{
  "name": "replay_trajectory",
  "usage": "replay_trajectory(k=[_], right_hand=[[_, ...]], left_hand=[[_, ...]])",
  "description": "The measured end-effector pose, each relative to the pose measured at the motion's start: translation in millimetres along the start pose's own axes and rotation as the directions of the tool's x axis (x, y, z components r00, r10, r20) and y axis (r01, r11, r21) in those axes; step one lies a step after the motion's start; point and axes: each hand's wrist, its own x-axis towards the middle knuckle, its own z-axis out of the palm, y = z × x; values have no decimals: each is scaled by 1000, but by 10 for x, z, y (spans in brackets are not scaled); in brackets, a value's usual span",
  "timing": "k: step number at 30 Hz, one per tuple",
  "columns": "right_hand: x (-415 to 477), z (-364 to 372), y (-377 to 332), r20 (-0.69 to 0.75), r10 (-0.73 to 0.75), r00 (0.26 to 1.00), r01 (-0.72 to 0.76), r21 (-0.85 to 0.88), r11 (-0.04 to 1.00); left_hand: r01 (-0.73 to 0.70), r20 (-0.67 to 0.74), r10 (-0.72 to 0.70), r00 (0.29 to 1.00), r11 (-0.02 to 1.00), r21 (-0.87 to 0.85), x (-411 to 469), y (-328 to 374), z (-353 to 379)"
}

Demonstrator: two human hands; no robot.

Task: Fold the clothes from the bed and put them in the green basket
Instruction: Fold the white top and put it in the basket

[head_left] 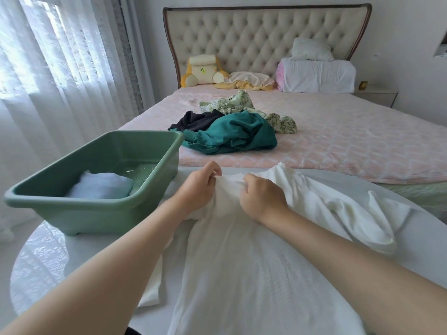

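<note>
White garment [242,262] on the table: left hand [200,187] and right hand [261,197] both pinch its bunched edge.

A single wide-angle view from the person's head looks forward and down. The table [43,262] lies close under the lens and fills the foreground; the bed [350,141] stretches away beyond it to the headboard [254,37], with a curtain [60,56] at left.

sheer curtain [60,68] left | tufted headboard [266,37] | yellow cushion [203,71] against it | white pillows [316,76] stacked right | nightstand [375,96]
</note>
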Motion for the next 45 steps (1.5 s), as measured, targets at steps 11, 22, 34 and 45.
replay_trajectory(k=[11,22,34,45], right_hand=[[117,77,154,-83,-249,965,198,-392,898],[-22,116,61,383,-294,876,435,-364,823],[124,-35,561,303,21,953,38,-185,982],[150,-199,411,337,121,934,138,-650,747]], left_hand=[[-56,324,-22,946,972,229,47,-25,65],[-156,320,-7,948,862,482,127,-280,190],[-55,305,-65,950,928,368,192,91,373],[112,226,-266,937,844,525,303,-26,465]])
